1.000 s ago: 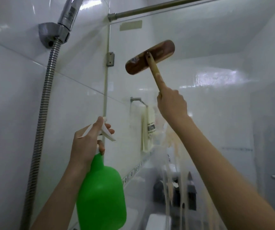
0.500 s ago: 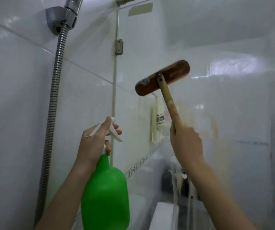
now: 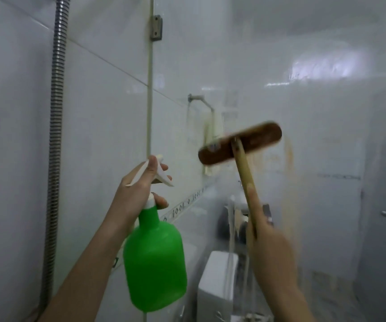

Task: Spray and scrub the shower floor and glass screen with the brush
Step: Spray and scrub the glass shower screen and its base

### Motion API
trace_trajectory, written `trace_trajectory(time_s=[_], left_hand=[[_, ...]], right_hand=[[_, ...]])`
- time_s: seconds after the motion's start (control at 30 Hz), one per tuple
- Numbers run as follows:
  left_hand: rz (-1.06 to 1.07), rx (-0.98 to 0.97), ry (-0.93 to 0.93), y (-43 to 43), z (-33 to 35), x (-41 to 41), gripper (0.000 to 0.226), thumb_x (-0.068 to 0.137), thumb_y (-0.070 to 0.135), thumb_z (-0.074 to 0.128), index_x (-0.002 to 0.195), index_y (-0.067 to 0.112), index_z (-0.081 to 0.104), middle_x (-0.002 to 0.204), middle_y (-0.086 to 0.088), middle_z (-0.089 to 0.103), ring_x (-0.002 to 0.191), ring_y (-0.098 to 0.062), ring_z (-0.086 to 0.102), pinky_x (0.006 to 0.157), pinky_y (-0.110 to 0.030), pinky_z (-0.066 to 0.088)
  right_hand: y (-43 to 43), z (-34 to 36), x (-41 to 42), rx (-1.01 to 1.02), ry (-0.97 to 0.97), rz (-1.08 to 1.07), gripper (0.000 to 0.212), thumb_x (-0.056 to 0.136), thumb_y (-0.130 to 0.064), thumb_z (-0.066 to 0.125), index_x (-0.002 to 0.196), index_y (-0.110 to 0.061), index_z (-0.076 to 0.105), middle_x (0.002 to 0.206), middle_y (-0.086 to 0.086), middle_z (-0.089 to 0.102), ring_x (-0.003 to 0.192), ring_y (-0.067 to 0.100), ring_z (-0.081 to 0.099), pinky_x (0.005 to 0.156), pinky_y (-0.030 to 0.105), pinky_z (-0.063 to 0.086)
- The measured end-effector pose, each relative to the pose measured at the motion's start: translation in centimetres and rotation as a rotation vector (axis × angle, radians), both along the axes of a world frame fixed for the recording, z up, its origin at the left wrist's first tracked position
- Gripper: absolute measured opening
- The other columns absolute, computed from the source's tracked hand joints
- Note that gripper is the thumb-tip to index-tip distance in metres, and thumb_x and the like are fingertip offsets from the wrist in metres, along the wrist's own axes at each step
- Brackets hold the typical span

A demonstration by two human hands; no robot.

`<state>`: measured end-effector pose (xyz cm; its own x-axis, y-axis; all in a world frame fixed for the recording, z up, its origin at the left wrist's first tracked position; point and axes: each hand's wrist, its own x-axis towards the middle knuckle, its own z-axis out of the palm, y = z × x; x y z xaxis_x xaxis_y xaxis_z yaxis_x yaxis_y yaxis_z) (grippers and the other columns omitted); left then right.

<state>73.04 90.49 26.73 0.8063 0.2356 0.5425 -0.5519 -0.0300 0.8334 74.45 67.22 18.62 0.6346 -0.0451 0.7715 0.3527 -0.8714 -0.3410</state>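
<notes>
Brush (image 3: 239, 143): head flat against the glass screen (image 3: 315, 135), now at about 3 o'clock of centre frame. One second ago it sat at 12 o'clock near the top rail; it has come down the pane in one stroke, blurred by motion. Cloudy film and brownish streaks show on the glass at 3 o'clock of the head.

Right hand (image 3: 272, 249): grip closed on the brush handle, index finger laid along it, at 5 o'clock of the head.

Left hand (image 3: 138, 194): grip closed on the neck of the green bottle (image 3: 154, 266), at 8 o'clock of the brush; trigger not visibly squeezed, held as before.

Hose (image 3: 53, 135) at 9 o'clock.

Judgement: upper pane scrubbed, lower pane next; floor out of view.
</notes>
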Motion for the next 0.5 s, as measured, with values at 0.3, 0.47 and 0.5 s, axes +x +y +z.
trace_trajectory(time_s=[0.3, 0.47, 0.5], left_hand=[[0.014, -0.064, -0.072, -2.6, -0.4, -0.8, 0.044, 0.083, 0.063, 0.049, 0.100, 0.028, 0.069, 0.100, -0.007, 0.076, 0.042, -0.011, 0.050, 0.043, -0.024, 0.044], [0.008, -0.097, -0.091, -2.7, -0.7, -1.2, 0.036, 0.096, 0.054, 0.050, 0.097, 0.026, 0.071, 0.098, -0.008, 0.077, 0.038, -0.015, 0.045, 0.046, -0.029, 0.042], [-0.002, -0.103, -0.084, -2.9, -0.8, -1.3, 0.034, 0.098, 0.051, 0.050, 0.098, 0.025, 0.071, 0.098, -0.009, 0.077, 0.038, -0.014, 0.045, 0.044, -0.028, 0.042]], right_hand=[[1.1, 6.8, 2.3, 0.042, -0.155, -0.034, 0.068, 0.102, -0.022, 0.037, 0.149, -0.042, -0.007, 0.055, 0.002, 0.045, 0.046, 0.019, 0.049, 0.046, 0.033, 0.049], [-1.1, -4.1, -2.4, 0.074, 0.043, 0.025, 0.067, 0.102, -0.023, 0.041, 0.150, -0.042, 0.000, 0.057, 0.000, 0.050, 0.042, 0.012, 0.052, 0.041, 0.030, 0.052], [-1.3, -3.3, -1.8, 0.044, 0.014, 0.043, 0.065, 0.102, -0.024, 0.040, 0.151, -0.042, 0.001, 0.059, 0.001, 0.052, 0.044, 0.014, 0.053, 0.042, 0.031, 0.052]])
